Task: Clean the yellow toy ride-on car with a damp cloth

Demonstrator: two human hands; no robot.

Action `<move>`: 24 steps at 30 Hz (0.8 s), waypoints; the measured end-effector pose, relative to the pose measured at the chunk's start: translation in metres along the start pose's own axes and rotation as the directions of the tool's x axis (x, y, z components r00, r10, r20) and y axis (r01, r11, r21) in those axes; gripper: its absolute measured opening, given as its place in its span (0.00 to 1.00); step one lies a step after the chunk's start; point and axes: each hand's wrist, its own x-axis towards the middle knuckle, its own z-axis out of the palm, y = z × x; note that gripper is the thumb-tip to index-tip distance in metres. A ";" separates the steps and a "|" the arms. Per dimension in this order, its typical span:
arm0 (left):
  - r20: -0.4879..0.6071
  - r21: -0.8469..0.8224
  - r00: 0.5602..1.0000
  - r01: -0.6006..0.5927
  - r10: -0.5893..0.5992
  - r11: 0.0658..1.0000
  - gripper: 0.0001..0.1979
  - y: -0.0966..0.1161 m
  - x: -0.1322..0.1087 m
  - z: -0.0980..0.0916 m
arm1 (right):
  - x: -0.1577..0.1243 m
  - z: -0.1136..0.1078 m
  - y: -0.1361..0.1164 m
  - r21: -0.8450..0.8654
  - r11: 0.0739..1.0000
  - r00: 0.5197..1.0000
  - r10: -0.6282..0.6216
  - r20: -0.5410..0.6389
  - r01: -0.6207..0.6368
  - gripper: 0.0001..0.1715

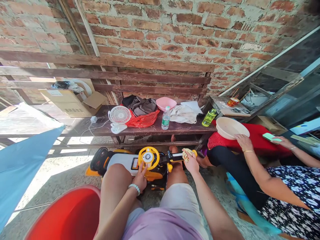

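Note:
A toy ride-on car with a yellow steering wheel (157, 154) stands between my legs. My left hand (140, 180), with a beaded bracelet on its wrist, reaches up to the wheel's lower edge; two fingers are stretched out and apart, and nothing shows in it. To the right, my right hand (192, 164) is closed around a pale, crumpled cloth-like item (187, 154), at the yellow-tipped end of the car's black bar (176, 156). What exactly that item is cannot be made out.
On the wooden bench (100, 128) are a white fan (120, 114), red bag (143, 120), water bottle (165, 118), green bottle (209, 118) and cardboard box (72, 103). A red tub (67, 213) stands lower left. At right a person holds a basin (231, 128) and a phone (271, 137).

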 end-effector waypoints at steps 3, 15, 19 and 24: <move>-0.006 0.004 1.000 -0.008 0.008 1.000 0.45 -0.001 0.002 0.000 | -0.001 0.003 -0.006 0.116 0.993 0.999 0.031 -0.012 -0.029 0.33; -0.004 -0.026 1.000 -0.012 0.012 1.000 0.47 0.004 0.001 0.002 | -0.036 0.051 -0.040 0.545 0.809 0.973 -0.223 -0.066 0.222 0.18; 0.003 -0.034 1.000 0.010 -0.010 0.999 0.45 0.006 -0.001 0.000 | -0.035 0.045 -0.031 0.435 0.846 0.948 -0.313 -0.062 0.308 0.22; 0.012 -0.050 1.000 0.021 -0.021 0.999 0.45 0.009 -0.001 -0.001 | -0.039 0.040 -0.039 -0.004 0.959 0.955 -0.281 0.090 0.283 0.30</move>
